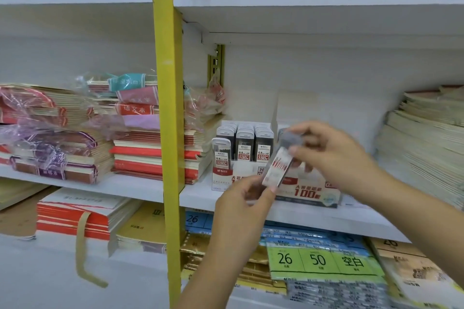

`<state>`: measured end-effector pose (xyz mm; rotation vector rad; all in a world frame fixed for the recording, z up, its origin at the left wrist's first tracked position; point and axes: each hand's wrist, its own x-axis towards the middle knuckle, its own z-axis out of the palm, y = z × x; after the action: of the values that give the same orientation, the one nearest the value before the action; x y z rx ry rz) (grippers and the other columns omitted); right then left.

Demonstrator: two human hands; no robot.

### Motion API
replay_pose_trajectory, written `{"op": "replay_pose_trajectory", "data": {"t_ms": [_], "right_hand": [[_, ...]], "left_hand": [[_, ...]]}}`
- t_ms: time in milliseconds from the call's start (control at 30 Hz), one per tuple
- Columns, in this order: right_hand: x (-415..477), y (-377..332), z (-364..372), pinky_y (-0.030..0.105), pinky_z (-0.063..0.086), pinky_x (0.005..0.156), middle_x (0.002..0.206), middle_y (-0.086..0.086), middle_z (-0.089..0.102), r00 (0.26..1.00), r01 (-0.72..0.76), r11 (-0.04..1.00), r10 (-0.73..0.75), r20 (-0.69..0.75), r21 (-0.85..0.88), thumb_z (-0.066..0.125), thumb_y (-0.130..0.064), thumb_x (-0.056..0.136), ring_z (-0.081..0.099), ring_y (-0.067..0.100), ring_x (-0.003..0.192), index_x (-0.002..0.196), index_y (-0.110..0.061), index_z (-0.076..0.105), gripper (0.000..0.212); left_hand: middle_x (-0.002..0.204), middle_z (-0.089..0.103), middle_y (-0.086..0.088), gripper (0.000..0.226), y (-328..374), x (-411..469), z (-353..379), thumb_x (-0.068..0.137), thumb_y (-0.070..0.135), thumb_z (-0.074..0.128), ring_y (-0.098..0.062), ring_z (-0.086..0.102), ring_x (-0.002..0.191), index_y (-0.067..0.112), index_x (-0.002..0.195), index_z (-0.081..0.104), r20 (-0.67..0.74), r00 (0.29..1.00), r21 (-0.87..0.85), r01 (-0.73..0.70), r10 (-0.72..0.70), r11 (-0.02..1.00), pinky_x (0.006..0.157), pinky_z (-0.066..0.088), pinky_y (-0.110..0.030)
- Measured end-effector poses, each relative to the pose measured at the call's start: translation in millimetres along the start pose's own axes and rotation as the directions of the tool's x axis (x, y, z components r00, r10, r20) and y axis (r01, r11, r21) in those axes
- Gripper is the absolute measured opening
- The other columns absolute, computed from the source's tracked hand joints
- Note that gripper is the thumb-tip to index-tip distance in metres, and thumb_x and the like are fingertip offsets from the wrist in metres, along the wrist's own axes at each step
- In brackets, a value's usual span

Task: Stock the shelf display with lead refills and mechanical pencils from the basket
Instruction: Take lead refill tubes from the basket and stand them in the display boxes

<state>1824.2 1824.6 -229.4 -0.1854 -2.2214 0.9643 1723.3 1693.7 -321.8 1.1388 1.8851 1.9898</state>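
A slim lead refill case, grey-capped with red print, is tilted in front of the shelf display. My left hand pinches its lower end and my right hand pinches its upper, capped end. Behind them stands a white display box marked 100, partly hidden by my hands. To its left a second display box holds three rows of upright lead refill cases. The basket and the mechanical pencils are out of view.
Stacks of red and cream exercise books fill the shelf left of a yellow upright post. More paper stacks sit at the right. The lower shelf holds green and blue label packs.
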Motion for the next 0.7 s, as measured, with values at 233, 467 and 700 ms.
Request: {"op": "replay_pose_trajectory", "data": {"t_ms": [233, 467, 700], "right_hand": [[18, 5, -30, 0.005, 0.045, 0.07, 0.091, -0.021, 0.063, 0.936, 0.218, 0.85, -0.322, -0.145, -0.48, 0.063, -0.016, 0.09, 0.06, -0.005, 0.084, 0.108, -0.038, 0.051, 0.031], [39, 14, -19, 0.014, 0.05, 0.054, 0.085, -0.011, 0.066, 0.996, -0.01, 0.941, -0.019, -0.083, -0.337, 0.068, -0.024, 0.088, 0.067, 0.002, 0.069, 0.088, -0.041, 0.06, 0.019], [38, 26, -8, 0.032, 0.047, 0.077, 0.094, -0.004, 0.045, 0.985, 0.029, 0.671, -0.145, -0.092, -0.741, 0.065, -0.029, 0.089, 0.046, 0.015, 0.091, 0.114, -0.026, 0.069, 0.025]], "left_hand": [[0.169, -0.005, 0.009, 0.066, -24, 10, 5, 0.1, 0.054, 0.04, -0.012, -0.019, 0.153, 0.035, 0.159, 0.016, 0.22, 0.889, 0.764, -0.413, 0.401, 0.495, 0.126, -0.003, -0.039], [0.169, -0.007, 0.008, 0.066, -36, 16, 5, 0.1, 0.054, 0.039, -0.011, -0.024, 0.152, 0.038, 0.158, 0.011, 0.226, 0.884, 0.777, -0.417, 0.409, 0.472, 0.124, -0.007, -0.04], [0.169, -0.001, 0.009, 0.064, -31, 12, -1, 0.101, 0.047, 0.044, -0.008, -0.018, 0.153, 0.035, 0.158, 0.019, 0.243, 0.866, 0.727, -0.461, 0.438, 0.509, 0.124, -0.005, -0.035]]}}
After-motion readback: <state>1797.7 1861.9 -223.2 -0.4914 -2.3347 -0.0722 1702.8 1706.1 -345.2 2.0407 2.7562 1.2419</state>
